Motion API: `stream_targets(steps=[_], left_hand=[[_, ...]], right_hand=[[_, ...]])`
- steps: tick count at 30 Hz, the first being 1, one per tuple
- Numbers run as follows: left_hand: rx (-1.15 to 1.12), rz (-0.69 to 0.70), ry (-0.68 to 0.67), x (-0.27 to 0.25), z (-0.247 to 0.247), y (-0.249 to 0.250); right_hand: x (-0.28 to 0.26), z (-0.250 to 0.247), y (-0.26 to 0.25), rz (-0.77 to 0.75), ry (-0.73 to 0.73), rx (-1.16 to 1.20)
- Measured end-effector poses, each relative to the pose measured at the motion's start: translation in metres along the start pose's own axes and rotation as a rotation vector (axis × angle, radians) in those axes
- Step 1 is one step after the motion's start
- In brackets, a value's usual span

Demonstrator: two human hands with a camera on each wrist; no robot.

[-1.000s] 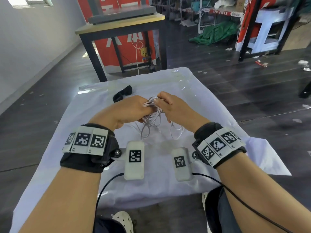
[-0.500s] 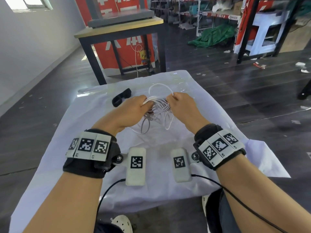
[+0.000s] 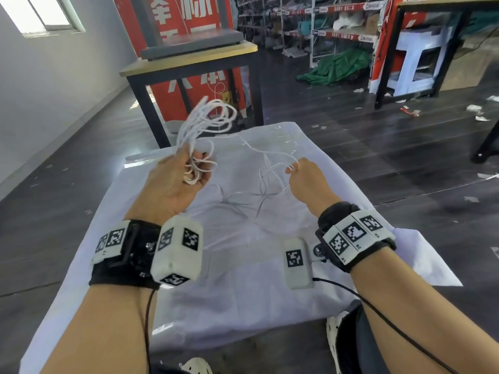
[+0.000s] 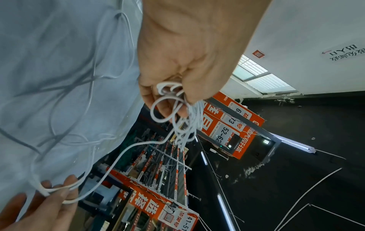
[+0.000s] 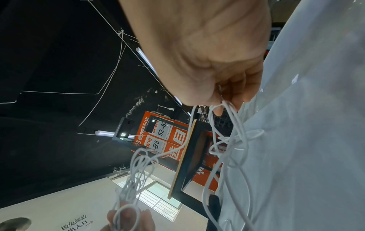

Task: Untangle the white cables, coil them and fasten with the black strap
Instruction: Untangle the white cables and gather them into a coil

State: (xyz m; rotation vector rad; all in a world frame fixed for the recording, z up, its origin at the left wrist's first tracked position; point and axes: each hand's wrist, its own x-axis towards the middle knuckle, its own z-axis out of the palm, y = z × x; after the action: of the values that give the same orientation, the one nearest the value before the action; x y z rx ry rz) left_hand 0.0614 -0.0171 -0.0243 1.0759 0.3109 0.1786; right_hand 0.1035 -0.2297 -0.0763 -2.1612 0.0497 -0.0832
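Observation:
The white cables (image 3: 213, 117) are split between my two hands above the cloth-covered table (image 3: 243, 265). My left hand (image 3: 194, 160) is raised at the left and grips a bunch of loops that stick up past its fingers (image 4: 173, 100). My right hand (image 3: 293, 168) pinches a few strands at the right, seen close up with the right hand (image 5: 227, 103) in the wrist view. One strand runs slack between the hands, and more loops hang onto the cloth. A black piece (image 5: 214, 206), possibly the strap, lies by the cloth's far edge. The left hand hides that spot in the head view.
Beyond the far edge of my table stands a wood-topped table on black legs (image 3: 189, 60), with red signboards behind it. Shelving and a green tarp (image 3: 337, 66) sit farther back on the dark floor. My knees and shoes are under the near edge.
My hands have drawn apart. The left lifted its bunch of loops up and to the left, and the right pulled strands to the right, stretching cable between them. The strap has gone out of the head view.

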Motion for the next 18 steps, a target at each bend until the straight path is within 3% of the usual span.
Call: stream_targets(steps=[4, 7, 11, 15, 18], left_hand=[[-0.143, -0.007, 0.058, 0.003, -0.010, -0.002], [-0.117, 0.032, 0.109, 0.001, -0.008, -0.004], [0.147, 0.120, 0.067, -0.002, -0.001, -0.005], [0.615, 0.171, -0.072, -0.008, 0.010, -0.007], [0.898, 0.193, -0.178, -0.011, 0.017, -0.008]], right_hand=[[-0.001, 0.003, 0.003, 0.079, -0.041, -0.018], [0.001, 0.005, 0.002, -0.057, -0.005, -0.070], [0.004, 0.007, -0.006, -0.264, 0.100, 0.060], [0.002, 0.005, -0.011, -0.569, 0.250, 0.032], [-0.010, -0.002, -0.024, -0.792, 0.198, -0.033]])
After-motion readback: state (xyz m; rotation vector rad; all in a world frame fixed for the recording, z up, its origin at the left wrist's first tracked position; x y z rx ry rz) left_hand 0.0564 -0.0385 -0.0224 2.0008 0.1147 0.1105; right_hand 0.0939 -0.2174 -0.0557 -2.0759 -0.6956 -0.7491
